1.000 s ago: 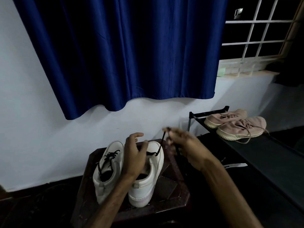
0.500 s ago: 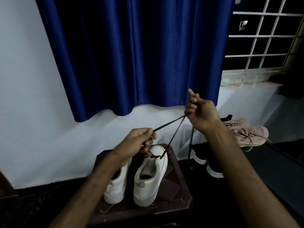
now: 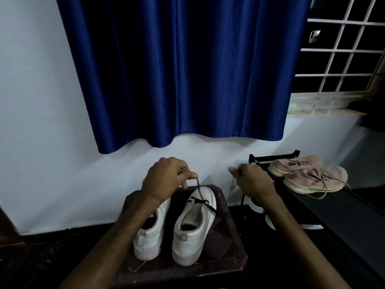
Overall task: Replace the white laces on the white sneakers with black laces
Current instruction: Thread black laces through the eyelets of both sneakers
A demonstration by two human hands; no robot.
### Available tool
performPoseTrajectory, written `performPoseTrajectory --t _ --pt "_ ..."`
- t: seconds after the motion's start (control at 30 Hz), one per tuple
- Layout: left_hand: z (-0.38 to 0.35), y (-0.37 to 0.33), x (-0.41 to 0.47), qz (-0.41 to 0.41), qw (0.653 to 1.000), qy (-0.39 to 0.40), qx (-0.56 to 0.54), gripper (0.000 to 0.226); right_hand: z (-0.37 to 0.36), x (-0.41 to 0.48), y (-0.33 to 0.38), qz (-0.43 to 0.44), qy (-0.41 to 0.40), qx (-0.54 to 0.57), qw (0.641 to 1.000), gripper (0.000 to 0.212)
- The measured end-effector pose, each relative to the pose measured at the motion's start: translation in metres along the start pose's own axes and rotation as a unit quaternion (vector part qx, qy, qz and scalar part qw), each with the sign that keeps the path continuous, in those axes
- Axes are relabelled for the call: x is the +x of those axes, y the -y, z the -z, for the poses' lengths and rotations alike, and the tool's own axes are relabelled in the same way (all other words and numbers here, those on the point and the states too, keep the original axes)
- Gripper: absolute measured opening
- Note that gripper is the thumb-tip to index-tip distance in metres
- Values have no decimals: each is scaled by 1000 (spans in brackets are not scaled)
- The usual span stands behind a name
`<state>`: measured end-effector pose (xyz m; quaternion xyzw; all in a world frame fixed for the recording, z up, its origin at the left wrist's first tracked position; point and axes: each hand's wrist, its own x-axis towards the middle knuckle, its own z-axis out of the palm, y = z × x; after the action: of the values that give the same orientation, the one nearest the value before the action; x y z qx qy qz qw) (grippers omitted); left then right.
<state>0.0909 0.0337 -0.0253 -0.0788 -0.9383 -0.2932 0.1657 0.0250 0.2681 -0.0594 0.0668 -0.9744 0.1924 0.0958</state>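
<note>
Only the head view to go on, so here goes: half a second back my right hand [image 3: 253, 182] was up high, hauling both strands taut, and now it's dropped level with my left hand [image 3: 166, 178], each with its own end. The left is pinching one end of the black lace [image 3: 199, 189] between thumb and fingertip, and the strand runs straight down from that pinch into the front eyelets of the white sneaker [image 3: 193, 224] just below it. The right hand is a bit blurry, but it looks clenched on the other end, with a dark strand dangling under it. The other sneaker [image 3: 149, 234] sits under my left wrist, lacing hidden by my arm. Both are on the dark surface [image 3: 227, 259] beneath my hands; some pinkish shoes [image 3: 312, 178] sit just beyond my right hand. My read: the first crossing is pulled snug and evened out, so next is threading an end into the next eyelet up.
</note>
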Motion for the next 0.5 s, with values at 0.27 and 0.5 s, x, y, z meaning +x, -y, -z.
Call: performPoseTrajectory --t 0.27,0.5 --pt "-4 -13 12 -55 997 -6 55 37 -1 -16 54 105 232 547 798 37" --pt "-29 3 1 33 994 67 77 50 -2 -3 30 92 258 475 836 13"
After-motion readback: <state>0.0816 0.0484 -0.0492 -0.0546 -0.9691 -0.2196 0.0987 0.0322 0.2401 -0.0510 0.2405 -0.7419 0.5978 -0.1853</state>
